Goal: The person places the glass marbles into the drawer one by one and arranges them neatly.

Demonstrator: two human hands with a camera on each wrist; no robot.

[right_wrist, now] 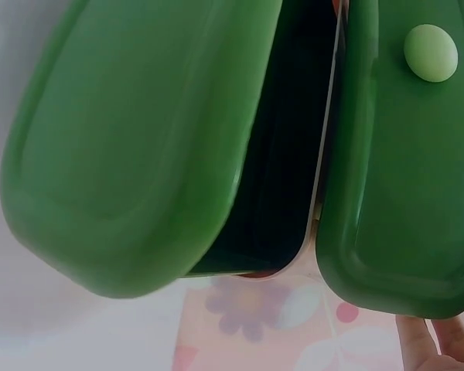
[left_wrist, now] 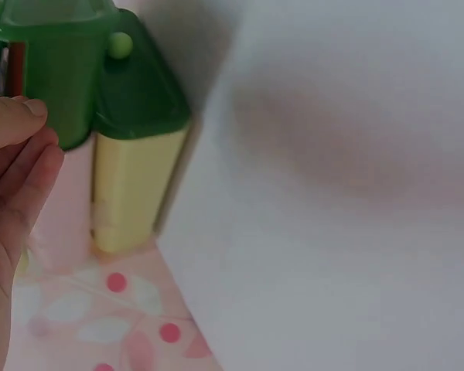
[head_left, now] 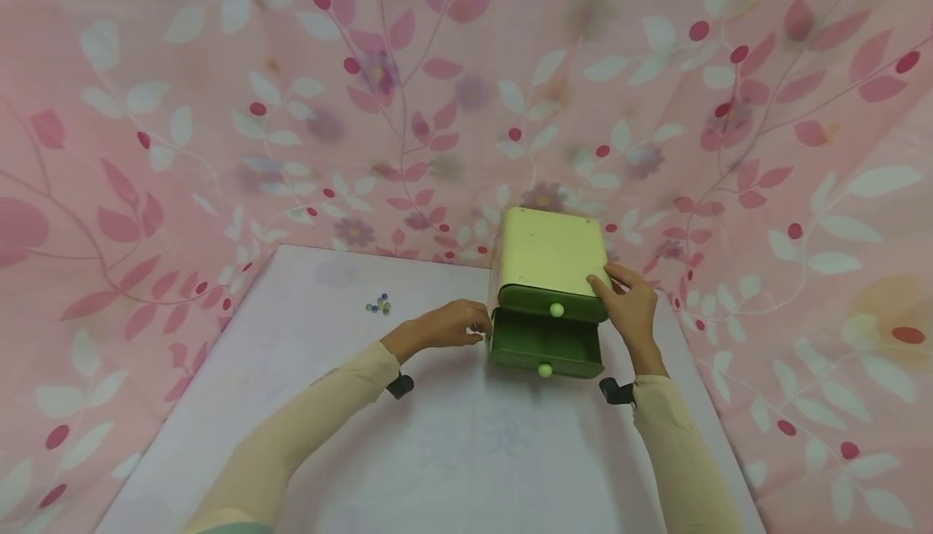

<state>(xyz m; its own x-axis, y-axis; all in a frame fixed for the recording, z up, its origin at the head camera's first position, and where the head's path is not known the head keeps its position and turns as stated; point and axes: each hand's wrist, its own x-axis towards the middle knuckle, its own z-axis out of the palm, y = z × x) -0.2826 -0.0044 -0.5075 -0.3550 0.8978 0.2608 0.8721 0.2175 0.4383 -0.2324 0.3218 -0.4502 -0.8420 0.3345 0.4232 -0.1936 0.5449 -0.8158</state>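
Observation:
A small cabinet (head_left: 554, 246) with a yellow top and two green drawers stands at the back of the table. Its upper drawer (head_left: 528, 299) is in, its lower drawer (head_left: 572, 370) pulled out, with a bare green floor showing. Each drawer front carries a round pale-green knob (head_left: 557, 309). My right hand (head_left: 630, 303) grips the cabinet's right front corner, thumb on top and fingers down the side. Beside the lower drawer's left wall is my left hand (head_left: 452, 325), its loosely bent fingertips right at the edge. In the left wrist view its thumb and fingers overlap the green drawer.
Several small glass marbles (head_left: 380, 305) lie in a cluster on the white table (head_left: 452, 453), left of the cabinet. Pink floral cloth (head_left: 437, 113) hangs behind and at both sides, close behind the cabinet.

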